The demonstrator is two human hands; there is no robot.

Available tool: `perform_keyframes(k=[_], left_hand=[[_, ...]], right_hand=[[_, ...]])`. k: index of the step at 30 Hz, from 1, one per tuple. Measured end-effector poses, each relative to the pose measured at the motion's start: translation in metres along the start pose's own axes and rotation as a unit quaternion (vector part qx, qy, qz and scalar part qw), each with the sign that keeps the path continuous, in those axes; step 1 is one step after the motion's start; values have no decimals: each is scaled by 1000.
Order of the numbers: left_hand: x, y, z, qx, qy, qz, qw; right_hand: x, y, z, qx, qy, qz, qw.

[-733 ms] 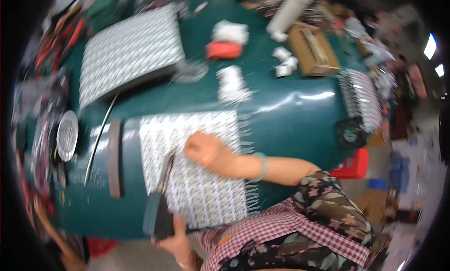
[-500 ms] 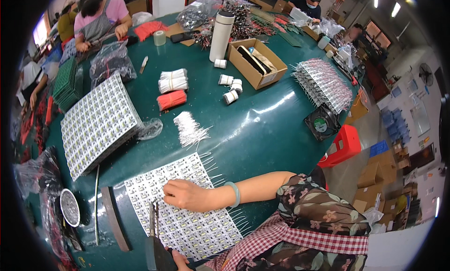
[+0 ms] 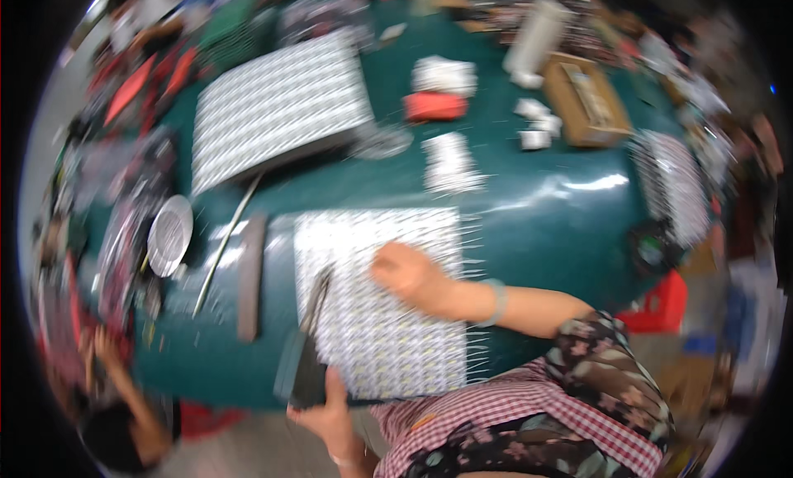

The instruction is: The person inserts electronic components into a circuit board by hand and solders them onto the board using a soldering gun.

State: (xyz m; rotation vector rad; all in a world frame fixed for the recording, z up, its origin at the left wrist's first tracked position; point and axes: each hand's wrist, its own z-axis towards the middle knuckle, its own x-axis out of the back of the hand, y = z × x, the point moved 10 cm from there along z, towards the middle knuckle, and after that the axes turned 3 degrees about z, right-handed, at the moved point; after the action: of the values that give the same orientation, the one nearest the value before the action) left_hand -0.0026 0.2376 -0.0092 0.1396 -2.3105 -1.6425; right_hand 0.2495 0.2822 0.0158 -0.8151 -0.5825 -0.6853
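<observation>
Blur softens the whole picture. A white sheet of small circuit boards (image 3: pixel 396 346) lies before me, thin white wires sticking out along its right edge. My right hand (image 3: pixel 413 281), with a pale bangle at the wrist, is over the sheet's upper middle. Its fingers are curled together; whatever they pinch is hidden. My left hand (image 3: pixel 332 416) grips a dark-handled tool (image 3: pixel 307 370) with a slim metal tip, at the sheet's left edge. The tip points up over the sheet, left of my right hand; its exact kind is blurred.
A thick stack of similar sheets (image 3: pixel 281 106) stands far left. Beyond my sheet lie loose white wires (image 3: pixel 450 162), a red bundle (image 3: pixel 435 106) and white rolls (image 3: pixel 537 123). A flat bar (image 3: pixel 252 280), thin rod (image 3: pixel 227 245) and white bowl (image 3: pixel 171 236) lie left. A co-worker's hand (image 3: pixel 106 346) shows lower left.
The view has swung, so the table's things appear farther right and higher, and blurred. More of my left hand shows on the tool. My right hand remains closed over the sheet.
</observation>
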Motion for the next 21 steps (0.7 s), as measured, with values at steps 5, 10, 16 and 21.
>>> perform_keyframes(k=[5,10,16,21], left_hand=[[31,65,26,-268,67,44,960],[70,156,40,-353,184,10,917],[42,108,102,-209,69,-25,975],[5,66,24,-133,-26,17,991]], right_hand=[[12,-4,6,-34,-30,-15,999],[6,-11,8,-31,-30,8,999],[2,-5,9,-31,-44,6,999],[6,-1,7,-14,-21,2,1000]])
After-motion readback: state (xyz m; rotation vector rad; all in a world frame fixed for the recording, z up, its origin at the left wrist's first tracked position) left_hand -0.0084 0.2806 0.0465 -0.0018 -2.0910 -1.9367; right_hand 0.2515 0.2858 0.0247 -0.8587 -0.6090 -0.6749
